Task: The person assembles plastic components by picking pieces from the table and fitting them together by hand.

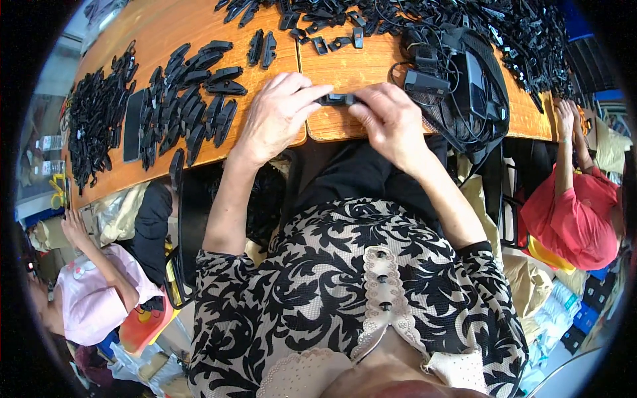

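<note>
A small, elongated black plastic piece [337,99] is held level between my two hands, just above the near edge of the wooden table. My left hand [282,109] pinches its left end with the fingertips. At the other end, the thumb and fingers of my right hand [391,119] close on it. The fingertips partly cover both ends, so its full shape is hidden. Beyond my left hand, two similar slim black pieces [262,49] lie side by side. Smaller loose black parts [338,41] lie farther back, past the held piece.
Rows of black pieces [192,106] and a dark phone [133,126] lie left on the table [279,63]. A black mesh bag [494,93] with cables and devices stands close by my right hand. Black parts heap along the back. People sit at left [99,292] and right [574,219].
</note>
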Demonstrator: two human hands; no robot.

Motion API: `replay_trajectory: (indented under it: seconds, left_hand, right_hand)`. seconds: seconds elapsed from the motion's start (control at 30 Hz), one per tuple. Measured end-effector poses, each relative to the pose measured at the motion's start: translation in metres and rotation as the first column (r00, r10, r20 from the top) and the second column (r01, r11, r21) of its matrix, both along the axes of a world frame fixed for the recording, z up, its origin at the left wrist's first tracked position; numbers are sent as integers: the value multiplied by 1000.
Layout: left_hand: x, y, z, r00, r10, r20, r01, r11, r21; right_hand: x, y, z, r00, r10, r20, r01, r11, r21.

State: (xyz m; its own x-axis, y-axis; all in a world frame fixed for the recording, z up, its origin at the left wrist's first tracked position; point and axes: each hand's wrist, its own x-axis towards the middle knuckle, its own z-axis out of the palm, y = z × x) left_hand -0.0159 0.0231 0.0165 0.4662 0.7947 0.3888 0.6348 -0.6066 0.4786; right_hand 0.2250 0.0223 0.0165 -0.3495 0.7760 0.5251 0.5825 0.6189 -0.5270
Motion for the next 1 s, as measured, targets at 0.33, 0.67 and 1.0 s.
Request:
replay_trajectory:
  seconds: [0.33,0.67,1.0]
  left_hand:
    - [0,-2,-5,968,65,241,-51,997,-66]
    - [1,0,-7,958,81,274,-48,991,-126]
    - [-1,2,-8,951,82,297,-48,991,-122]
  right_hand:
    - [-6,7,-2,982,43,185,-56,996,70]
    - [-6,16,-2,980,149,130,-159,985,69]
    - [-13,15,-3,980,152,127,-165,981,102]
